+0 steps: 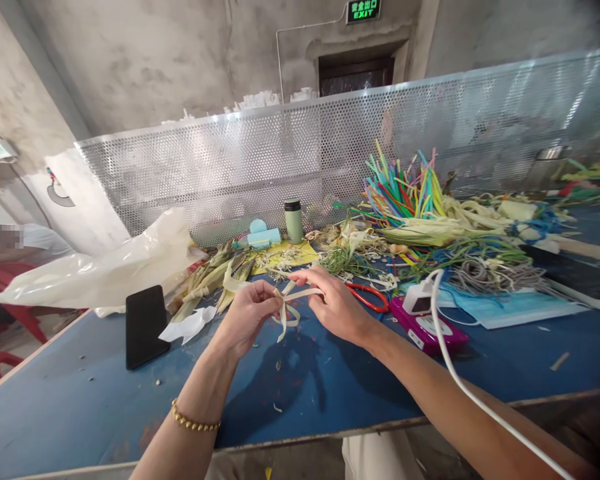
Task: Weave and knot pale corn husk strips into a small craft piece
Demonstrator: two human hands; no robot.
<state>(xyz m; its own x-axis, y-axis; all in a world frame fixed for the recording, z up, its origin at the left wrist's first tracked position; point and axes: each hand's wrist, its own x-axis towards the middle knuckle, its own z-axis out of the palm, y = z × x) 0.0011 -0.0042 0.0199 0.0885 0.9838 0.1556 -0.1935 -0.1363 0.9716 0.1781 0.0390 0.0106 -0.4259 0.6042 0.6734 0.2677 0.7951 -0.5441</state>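
Note:
Above the blue table [180, 407], both my hands work on a pale, narrow strip [283, 320] that looks like plant husk. My left hand [245, 317] pinches it between thumb and fingers, where it loops and crosses itself. The strip's other end runs to my right hand [337, 307], passing between its thumb and bent fingers. Loose ends curl down below the left fingertips. A torn white piece [189, 325] and a black phone [146, 327] lie left of my left hand. Red-handled scissors [380, 303] rest just beyond my right hand.
Dried husks [207, 283] and a plastic bag [110, 263] lie at left. A green bottle [293, 223] stands behind. Coloured strips [405, 190], cords [495, 277], a magenta box [425, 330] with a white cable [440, 343] and a blue mask [515, 309] crowd the right. A perforated metal screen [220, 160] borders the back.

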